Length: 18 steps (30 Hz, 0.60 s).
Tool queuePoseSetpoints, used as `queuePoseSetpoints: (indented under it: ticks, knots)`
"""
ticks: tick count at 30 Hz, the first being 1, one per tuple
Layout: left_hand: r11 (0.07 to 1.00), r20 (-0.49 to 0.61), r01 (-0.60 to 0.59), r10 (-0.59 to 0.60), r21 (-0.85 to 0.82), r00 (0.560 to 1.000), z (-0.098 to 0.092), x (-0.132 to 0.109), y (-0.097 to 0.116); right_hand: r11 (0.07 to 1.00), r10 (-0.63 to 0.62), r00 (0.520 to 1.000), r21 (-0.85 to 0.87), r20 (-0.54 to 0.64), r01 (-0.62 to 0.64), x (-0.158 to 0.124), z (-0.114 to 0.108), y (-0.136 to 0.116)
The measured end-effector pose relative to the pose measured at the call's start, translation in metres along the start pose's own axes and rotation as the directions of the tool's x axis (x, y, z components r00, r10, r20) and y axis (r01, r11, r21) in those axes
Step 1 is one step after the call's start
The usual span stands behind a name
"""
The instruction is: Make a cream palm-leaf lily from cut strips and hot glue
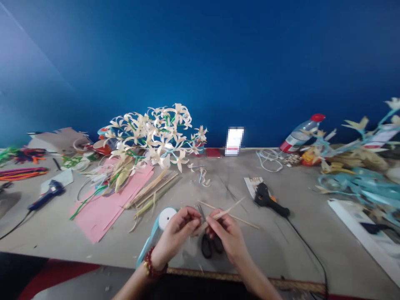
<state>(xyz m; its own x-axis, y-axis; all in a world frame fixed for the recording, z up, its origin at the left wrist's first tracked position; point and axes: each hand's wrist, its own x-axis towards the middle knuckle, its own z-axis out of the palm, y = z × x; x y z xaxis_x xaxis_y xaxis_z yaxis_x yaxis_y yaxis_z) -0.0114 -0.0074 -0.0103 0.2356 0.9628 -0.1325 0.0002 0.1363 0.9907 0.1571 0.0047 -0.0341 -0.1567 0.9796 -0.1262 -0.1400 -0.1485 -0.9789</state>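
Note:
Both my hands meet near the front edge of the grey table [300,233]. My left hand [176,235], with a red bead bracelet at the wrist, pinches the near end of a thin pale straw strip [229,208]. My right hand [228,235] grips the same strip a little farther along; its free end points up and right. Black-handled scissors [208,243] lie under my hands. A roll of light blue ribbon [165,217] sits just left of my left hand.
A bunch of cream straw flowers [156,135] lies over pink paper [108,204] at the left. A black glue gun [269,200] with its cable lies at the right, a blue one [46,195] far left. A plastic bottle [301,133] and blue straw stems [359,183] fill the right side.

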Motion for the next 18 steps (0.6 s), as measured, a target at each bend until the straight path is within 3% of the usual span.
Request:
queuePoseSetpoints:
  ticks: [4, 8, 12, 15, 18]
  knots:
    - [0.995, 0.042, 0.035, -0.031, -0.090, 0.999, 0.004, 0.004, 0.001, 0.993, 0.046, 0.996, 0.108, -0.077, -0.038, -0.004, -0.008, -0.003]
    - [0.952, 0.081, 0.080, -0.059, -0.297, 0.995, 0.010, 0.006, 0.003, 0.967, 0.074, 0.995, 0.240, 0.062, -0.087, -0.008, -0.011, -0.005]
    - [0.841, 0.183, 0.214, -0.139, -0.498, 0.973, 0.013, 0.006, 0.000, 0.958, 0.086, 0.983, 0.257, 0.165, -0.127, -0.007, -0.010, -0.008]
    - [0.872, 0.139, 0.186, -0.136, -0.454, 0.981, 0.012, 0.006, -0.001, 0.979, 0.073, 0.988, 0.180, 0.133, -0.097, -0.004, -0.010, -0.009]
    - [0.983, 0.006, -0.032, 0.034, -0.179, 0.999, 0.009, 0.005, 0.001, 0.994, 0.060, 0.995, 0.088, 0.082, -0.067, -0.001, -0.010, -0.008]
